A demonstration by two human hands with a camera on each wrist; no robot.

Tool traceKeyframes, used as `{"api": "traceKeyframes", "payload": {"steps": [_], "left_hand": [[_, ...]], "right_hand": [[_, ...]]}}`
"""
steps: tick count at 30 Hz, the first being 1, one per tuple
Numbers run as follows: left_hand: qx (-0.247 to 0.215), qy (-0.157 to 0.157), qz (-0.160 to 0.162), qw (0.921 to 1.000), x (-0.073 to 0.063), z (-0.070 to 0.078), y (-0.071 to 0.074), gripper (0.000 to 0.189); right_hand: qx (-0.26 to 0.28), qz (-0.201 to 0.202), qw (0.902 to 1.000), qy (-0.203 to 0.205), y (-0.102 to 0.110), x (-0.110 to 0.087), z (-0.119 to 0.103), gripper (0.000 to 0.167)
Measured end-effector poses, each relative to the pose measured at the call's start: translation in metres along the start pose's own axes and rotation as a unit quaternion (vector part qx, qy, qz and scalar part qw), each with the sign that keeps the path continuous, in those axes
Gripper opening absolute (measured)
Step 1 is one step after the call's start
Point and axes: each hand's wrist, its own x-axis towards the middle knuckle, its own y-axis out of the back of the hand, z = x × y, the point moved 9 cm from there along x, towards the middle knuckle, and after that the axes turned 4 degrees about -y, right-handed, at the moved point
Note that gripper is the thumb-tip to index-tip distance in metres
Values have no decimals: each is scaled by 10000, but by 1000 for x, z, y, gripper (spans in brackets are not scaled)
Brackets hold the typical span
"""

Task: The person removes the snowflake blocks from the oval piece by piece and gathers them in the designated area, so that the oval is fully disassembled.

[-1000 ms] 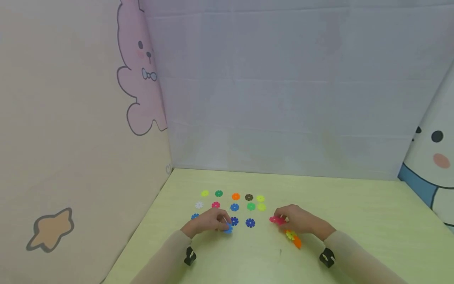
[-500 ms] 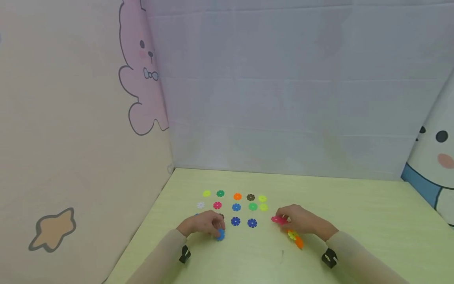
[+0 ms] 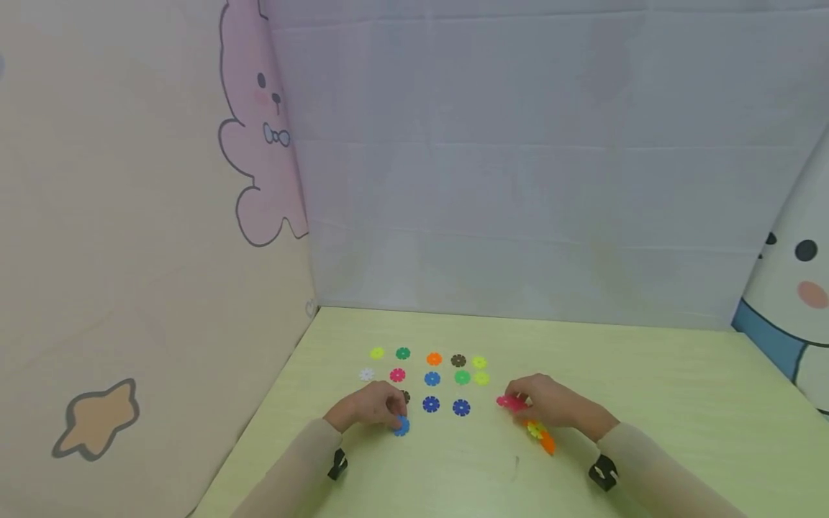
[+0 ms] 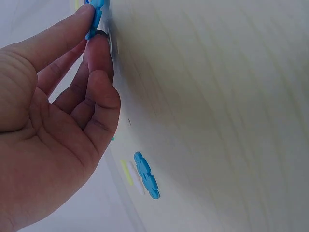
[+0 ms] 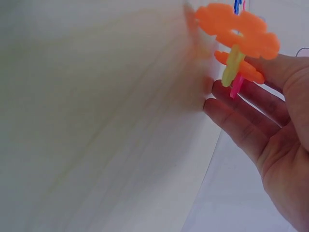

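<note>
My left hand (image 3: 372, 404) pinches a light blue notched snowflake disc (image 3: 402, 426) between thumb and finger, low over the table. In the left wrist view that disc (image 4: 98, 14) stands edge-on at the fingertips. My right hand (image 3: 547, 399) holds a small chain of interlocked snowflake discs. Its pink disc (image 3: 512, 403) points left, while a yellow disc (image 3: 535, 429) and an orange disc (image 3: 547, 442) hang toward me. The right wrist view shows a large orange disc (image 5: 236, 29), a second orange disc (image 5: 251, 71), a yellow one (image 5: 231, 67) and a pink one (image 5: 236, 86) joined crosswise.
Loose discs lie in rows on the pale table (image 3: 648, 388) beyond my hands, including a dark blue disc (image 3: 461, 408), a green disc (image 3: 463, 378) and a white disc (image 3: 366, 375). A blue disc (image 4: 147, 175) lies beside the left hand. Cloth walls enclose the table.
My left hand has moved left and slightly toward me with the light blue disc, uncovering a brown disc. The right hand stays almost in place with its chain.
</note>
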Motion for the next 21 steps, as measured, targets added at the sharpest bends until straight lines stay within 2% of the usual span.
{"api": "traceKeyframes", "payload": {"steps": [6,11,17,21], "left_hand": [[-3,52,29,10000,1,-2,0,8],[158,-35,65,9998,3,2,3,5],[179,-101,134,9997,15,14,4,3],[-33,-306,221,9993,29,31,1,5]], "right_hand": [[-39,23,10000,35,0,-1,1,23],[-105,46,9999,128,0,-2,0,23],[-74,23,9997,242,-1,0,0,23],[-90,60,9994,339,-2,0,0,23]]}}
